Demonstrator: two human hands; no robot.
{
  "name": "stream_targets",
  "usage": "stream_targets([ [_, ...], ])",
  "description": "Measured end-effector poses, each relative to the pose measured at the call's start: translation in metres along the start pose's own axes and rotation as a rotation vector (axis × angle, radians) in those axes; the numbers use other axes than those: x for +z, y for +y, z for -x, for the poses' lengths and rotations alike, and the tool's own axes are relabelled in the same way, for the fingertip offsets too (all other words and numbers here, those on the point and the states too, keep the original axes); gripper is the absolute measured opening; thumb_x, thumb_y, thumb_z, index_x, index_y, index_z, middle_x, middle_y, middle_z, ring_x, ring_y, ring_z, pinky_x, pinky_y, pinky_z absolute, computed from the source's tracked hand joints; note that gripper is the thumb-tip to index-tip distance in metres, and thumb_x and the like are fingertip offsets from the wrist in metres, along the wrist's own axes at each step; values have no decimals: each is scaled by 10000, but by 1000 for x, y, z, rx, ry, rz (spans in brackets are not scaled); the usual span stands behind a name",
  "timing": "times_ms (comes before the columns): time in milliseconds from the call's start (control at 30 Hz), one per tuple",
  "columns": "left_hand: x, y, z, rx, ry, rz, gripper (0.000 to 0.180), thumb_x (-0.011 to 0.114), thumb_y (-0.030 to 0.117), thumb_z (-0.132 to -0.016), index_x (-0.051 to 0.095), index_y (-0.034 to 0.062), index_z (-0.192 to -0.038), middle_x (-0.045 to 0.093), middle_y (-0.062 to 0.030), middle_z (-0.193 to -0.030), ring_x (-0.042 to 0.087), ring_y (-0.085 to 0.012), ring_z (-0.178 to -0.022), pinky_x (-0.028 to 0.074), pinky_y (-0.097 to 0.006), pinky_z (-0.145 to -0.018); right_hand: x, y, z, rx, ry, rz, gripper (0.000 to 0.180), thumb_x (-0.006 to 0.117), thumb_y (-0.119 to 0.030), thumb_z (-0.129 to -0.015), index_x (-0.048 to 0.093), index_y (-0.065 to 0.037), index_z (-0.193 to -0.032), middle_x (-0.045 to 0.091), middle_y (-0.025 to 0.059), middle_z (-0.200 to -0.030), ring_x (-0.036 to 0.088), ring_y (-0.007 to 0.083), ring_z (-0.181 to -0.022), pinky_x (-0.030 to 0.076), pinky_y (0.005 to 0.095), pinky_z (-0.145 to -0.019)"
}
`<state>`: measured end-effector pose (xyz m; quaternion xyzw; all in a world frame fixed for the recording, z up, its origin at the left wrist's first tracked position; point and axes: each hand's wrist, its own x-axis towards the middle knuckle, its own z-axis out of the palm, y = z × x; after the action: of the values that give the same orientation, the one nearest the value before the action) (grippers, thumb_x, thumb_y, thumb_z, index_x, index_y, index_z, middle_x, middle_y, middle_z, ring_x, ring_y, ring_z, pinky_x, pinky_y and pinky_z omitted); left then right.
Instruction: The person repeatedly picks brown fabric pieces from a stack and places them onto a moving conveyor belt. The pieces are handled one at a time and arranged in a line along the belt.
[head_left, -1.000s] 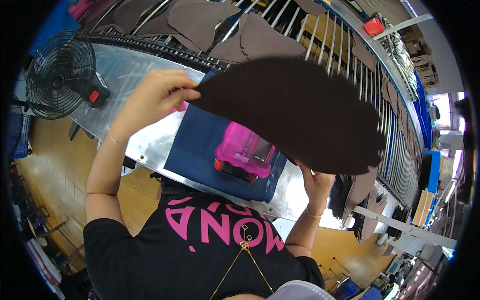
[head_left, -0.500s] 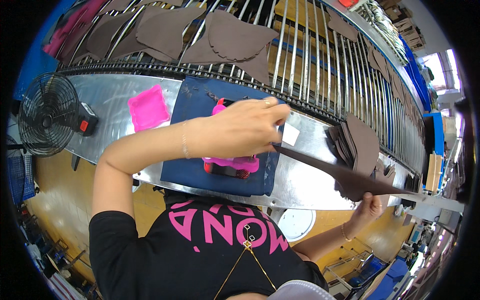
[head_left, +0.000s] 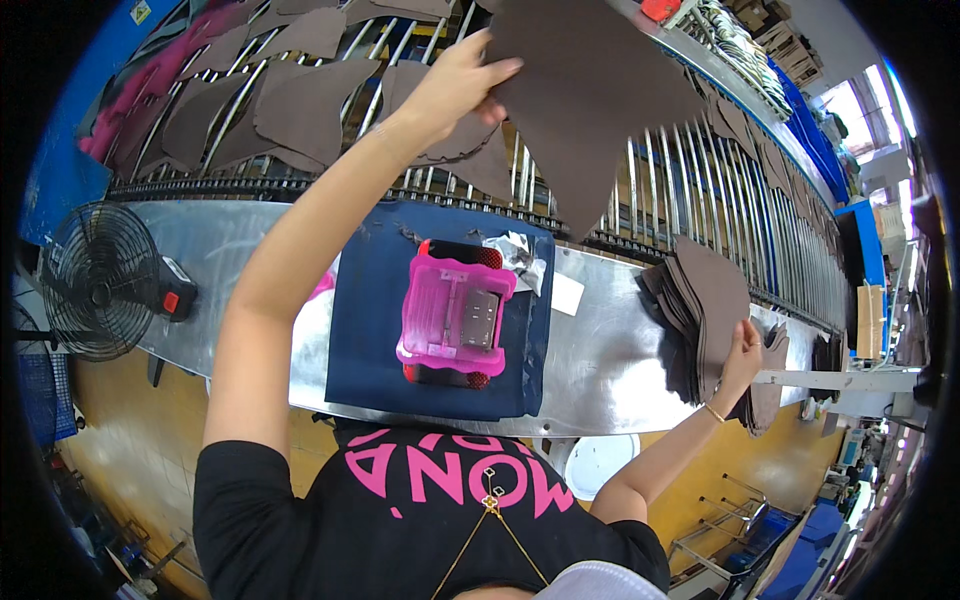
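Note:
My left hand (head_left: 462, 85) is stretched far forward over the rod conveyor, closed on the edge of a large brown cut piece (head_left: 600, 90) of leather-like sheet. The piece hangs in front of the rods, its pointed end toward me. At the right, my right hand (head_left: 740, 357) pinches the near edge of a stack of similar brown pieces (head_left: 712, 290), which lies fanned on the metal table. Its fingertips partly hide how many layers they hold. Between my arms a pink plastic tray (head_left: 428, 305) with a metal block in it rests on a dark blue mat (head_left: 370, 340).
More brown pieces (head_left: 310, 105) lie across the conveyor rods (head_left: 700, 190). A black fan (head_left: 100, 285) stands at the table's left end. Crumpled silvery wrapping (head_left: 520, 260) and a white card (head_left: 567, 294) are beside the tray. A white bar (head_left: 840, 379) juts in at the right.
My left hand has swung forward and left from above the tray to the conveyor, carrying the brown piece off the stack. My right hand has shifted slightly up to the stack's edge.

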<state>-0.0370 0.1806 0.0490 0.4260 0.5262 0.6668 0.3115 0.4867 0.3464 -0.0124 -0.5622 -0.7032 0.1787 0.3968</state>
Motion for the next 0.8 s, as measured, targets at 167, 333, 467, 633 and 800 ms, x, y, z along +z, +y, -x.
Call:
stream_targets([
  [167, -30, -97, -3, -354, 145, 337, 456, 413, -1, -941, 227, 121, -1338, 534, -175, -1150, 690, -258, -723, 582, -264, -491, -7, 126, 2, 278, 18, 566, 555, 662, -431, -830, 622, 41, -1119, 647, 194, -1082, 620, 319, -988, 475, 390, -864],
  [333, -49, -152, 12, -483, 237, 320, 466, 385, -23, -937, 202, 156, -1326, 536, -178, -1114, 688, -297, -726, 586, -296, -488, -8, 115, -4, 374, 31, 706, 624, 705, -481, -764, 633, 58, -1069, 659, 212, -1018, 617, 372, -971, 472, 436, -863],
  [467, -59, -170, 9, -557, 269, 259, 447, 388, -22, -932, 204, 117, -1315, 528, -177, -1131, 685, -312, -712, 576, -299, -478, -4, 100, -5, 412, 20, 668, 586, 742, -440, -740, 636, 70, -1010, 650, 234, -1023, 610, 386, -974, 470, 426, -864],
  [633, -63, -154, 9, -721, 308, 105, 543, 521, 90, -916, 174, 96, -1333, 564, -185, -966, 665, -274, -635, 555, -300, -453, -6, 88, 3, 357, 115, 676, 554, 758, -360, -738, 588, 66, -1050, 631, 250, -1058, 605, 392, -973, 469, 432, -856],
  [800, -73, -123, 29, -647, 278, -298, 854, 644, 252, -871, 31, 91, -1443, 544, -167, -840, 573, -183, -477, 487, -273, -388, -11, 58, 5, 183, 83, 736, 381, 641, -207, -854, 535, 9, -1149, 614, 251, -1112, 583, 411, -1020, 460, 451, -839],
])
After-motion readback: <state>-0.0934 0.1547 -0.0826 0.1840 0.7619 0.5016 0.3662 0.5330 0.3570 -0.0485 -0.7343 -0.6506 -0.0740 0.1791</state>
